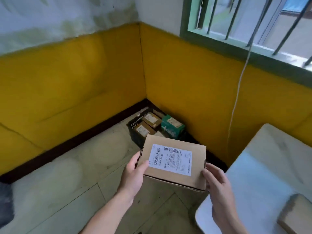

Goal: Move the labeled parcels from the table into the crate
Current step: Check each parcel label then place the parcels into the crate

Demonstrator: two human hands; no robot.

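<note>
- The cardboard parcel [173,166], label up, is held in the air past the left edge of the table [263,166], short of the crate [133,126] in the corner of the room.
- The left hand [133,176] grips its left end, thumb on top beside the label. The right hand [217,184] cups the right end, fingers curled against the side wall.
- Stiff, dry cardboard with square edges should take pressure from both ends without slipping. It is probably light, though that is only a guess from the easy hold.
- The crate holds several parcels, a green parcel [172,127] among them, so this one is best set down flat on top.
- Another brown parcel [293,213], blurred, lies toward the table's near edge.
</note>
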